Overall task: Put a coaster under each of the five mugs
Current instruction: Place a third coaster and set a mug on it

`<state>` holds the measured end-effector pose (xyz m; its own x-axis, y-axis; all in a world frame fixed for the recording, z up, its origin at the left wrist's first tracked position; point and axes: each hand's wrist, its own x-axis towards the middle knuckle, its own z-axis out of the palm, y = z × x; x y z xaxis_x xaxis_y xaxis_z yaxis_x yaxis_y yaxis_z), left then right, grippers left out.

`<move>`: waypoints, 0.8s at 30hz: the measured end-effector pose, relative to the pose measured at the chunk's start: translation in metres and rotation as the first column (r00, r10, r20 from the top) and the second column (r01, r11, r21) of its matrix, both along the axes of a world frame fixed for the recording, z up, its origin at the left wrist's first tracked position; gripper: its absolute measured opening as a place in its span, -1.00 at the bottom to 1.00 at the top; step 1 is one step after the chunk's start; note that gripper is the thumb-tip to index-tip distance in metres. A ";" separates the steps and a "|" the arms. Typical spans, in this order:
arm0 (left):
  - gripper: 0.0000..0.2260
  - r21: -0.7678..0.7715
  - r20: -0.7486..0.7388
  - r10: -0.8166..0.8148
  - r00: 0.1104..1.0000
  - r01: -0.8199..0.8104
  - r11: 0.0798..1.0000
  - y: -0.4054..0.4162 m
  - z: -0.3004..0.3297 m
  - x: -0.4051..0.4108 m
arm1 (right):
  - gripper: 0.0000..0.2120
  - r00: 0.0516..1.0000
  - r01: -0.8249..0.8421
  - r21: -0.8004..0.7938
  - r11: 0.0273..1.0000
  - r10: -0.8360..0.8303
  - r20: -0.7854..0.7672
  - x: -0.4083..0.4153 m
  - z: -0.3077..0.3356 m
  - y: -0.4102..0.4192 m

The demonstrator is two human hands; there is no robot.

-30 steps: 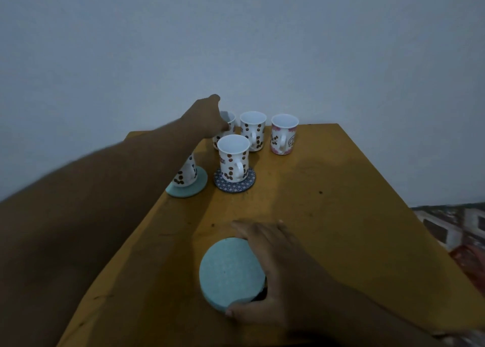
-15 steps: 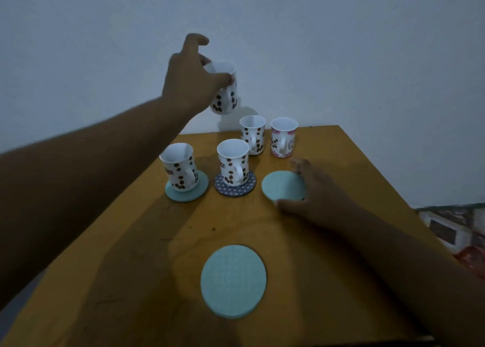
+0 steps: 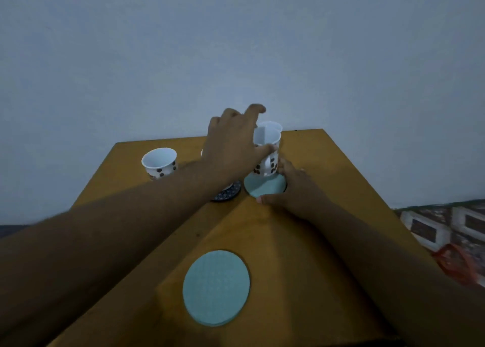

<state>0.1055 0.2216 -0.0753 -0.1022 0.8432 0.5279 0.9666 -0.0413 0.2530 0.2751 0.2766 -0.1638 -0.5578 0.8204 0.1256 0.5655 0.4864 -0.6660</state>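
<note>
My left hand [image 3: 233, 147] grips a white mug with brown spots [image 3: 267, 160] by its rim, and the mug's base rests on a teal coaster [image 3: 265, 186]. My right hand [image 3: 294, 189] lies flat at that coaster's right edge, thumb against its near side. To the left, another spotted mug [image 3: 159, 163] stands upright; my forearm hides what is under it. A dark patterned coaster [image 3: 228, 193] peeks out beneath my left wrist, its mug hidden. Behind the held mug a further mug rim [image 3: 273, 126] shows. A stack of teal coasters [image 3: 216, 287] lies near me.
The yellow-brown table [image 3: 328, 215] ends against a plain pale wall at the back. Past its right edge, lower down, are patterned fabric [image 3: 443, 223] and something red [image 3: 456, 262].
My left hand has brought the lifted mug down from in front of the wall onto the teal coaster. My right hand stays at that coaster. The camera has shifted and tilted upward.
</note>
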 end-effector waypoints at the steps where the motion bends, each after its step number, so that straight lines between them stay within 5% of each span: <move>1: -0.35 -0.005 -0.016 0.015 1.000 -0.015 1.000 0.001 -0.005 0.003 | 0.08 1.000 -0.012 -0.002 1.000 0.012 -0.007 0.001 0.000 0.000; 10: -0.34 -0.034 -0.114 0.097 0.989 -0.101 0.994 0.010 -0.030 0.017 | -0.06 1.000 0.001 0.041 0.999 -0.002 0.017 -0.001 0.001 0.001; 17: -0.31 -0.130 -0.016 0.017 1.000 -0.019 0.991 -0.003 -0.019 0.014 | -0.04 0.999 -0.010 -0.081 0.997 0.013 0.042 0.008 0.021 -0.020; 21: -0.41 -0.144 0.056 0.034 0.998 -0.026 0.989 0.013 0.010 -0.016 | -0.16 0.979 0.060 -0.140 0.988 -0.031 0.202 0.030 0.025 -0.078; 24: -0.36 -0.252 0.086 0.116 0.989 -0.091 0.964 0.042 0.025 -0.043 | -0.10 0.972 -0.094 -0.205 0.974 0.134 0.194 0.034 0.027 -0.129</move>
